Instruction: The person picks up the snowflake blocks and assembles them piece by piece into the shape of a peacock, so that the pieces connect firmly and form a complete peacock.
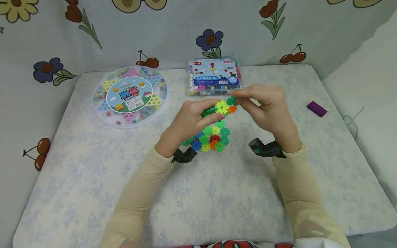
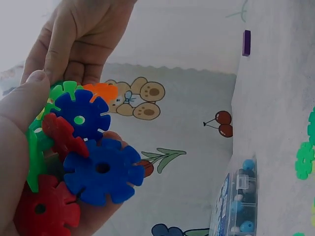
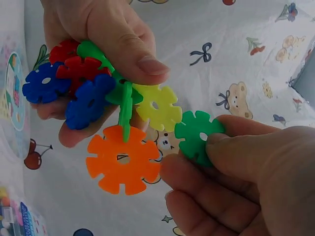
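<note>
My left hand (image 1: 198,115) grips a cluster of interlocked, notched plastic discs in blue, red, green, yellow and orange. In the right wrist view an orange disc (image 3: 123,160) hangs low on the cluster and a yellow disc (image 3: 158,107) sticks out to the side. My right hand (image 1: 263,106) pinches a green disc (image 3: 199,137) between thumb and forefinger, its edge right at the yellow disc's edge. Two blue discs (image 2: 103,170) and some red ones show in the left wrist view. Below the hands, a pile of loose discs (image 1: 209,137) lies on the table.
A round Chinese checkers box (image 1: 130,98) sits at the back left of the table (image 1: 102,193). A clear case of beads (image 1: 214,77) with a printed label stands at the back middle. A small purple block (image 1: 316,109) lies at right. A flower-print cloth (image 1: 173,31) hangs behind.
</note>
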The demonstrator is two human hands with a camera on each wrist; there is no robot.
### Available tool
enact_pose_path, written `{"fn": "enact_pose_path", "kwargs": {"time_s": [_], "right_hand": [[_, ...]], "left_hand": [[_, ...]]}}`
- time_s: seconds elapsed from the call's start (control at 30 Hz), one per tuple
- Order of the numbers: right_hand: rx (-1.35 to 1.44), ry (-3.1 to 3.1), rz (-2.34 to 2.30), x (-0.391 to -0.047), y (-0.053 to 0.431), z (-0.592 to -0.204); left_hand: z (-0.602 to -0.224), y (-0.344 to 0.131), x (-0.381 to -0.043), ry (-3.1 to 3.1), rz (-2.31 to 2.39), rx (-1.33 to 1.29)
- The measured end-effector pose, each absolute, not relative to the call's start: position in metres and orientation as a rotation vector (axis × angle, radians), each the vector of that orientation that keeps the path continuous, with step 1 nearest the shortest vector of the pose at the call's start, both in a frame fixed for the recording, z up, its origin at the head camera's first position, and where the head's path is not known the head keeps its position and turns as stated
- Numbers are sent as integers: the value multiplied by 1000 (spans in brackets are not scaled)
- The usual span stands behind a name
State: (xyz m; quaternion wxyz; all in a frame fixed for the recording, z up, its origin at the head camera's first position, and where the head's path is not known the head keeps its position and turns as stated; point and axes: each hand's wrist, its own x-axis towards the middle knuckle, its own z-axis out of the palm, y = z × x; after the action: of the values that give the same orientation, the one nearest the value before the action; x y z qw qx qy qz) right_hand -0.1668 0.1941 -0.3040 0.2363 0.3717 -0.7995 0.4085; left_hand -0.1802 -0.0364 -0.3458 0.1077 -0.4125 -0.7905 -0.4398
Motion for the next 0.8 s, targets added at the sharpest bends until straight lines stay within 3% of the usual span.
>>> {"fn": "enact_pose_path", "kwargs": {"time_s": [0.63, 0.8], "right_hand": [[997, -2249, 1108, -166, 186, -308], [857, -2330, 1110, -170, 183, -311]], "left_hand": [[-347, -33, -181, -2307, -1381, -1227], [-350, -36, -185, -2441, -1452, -1112]]}}
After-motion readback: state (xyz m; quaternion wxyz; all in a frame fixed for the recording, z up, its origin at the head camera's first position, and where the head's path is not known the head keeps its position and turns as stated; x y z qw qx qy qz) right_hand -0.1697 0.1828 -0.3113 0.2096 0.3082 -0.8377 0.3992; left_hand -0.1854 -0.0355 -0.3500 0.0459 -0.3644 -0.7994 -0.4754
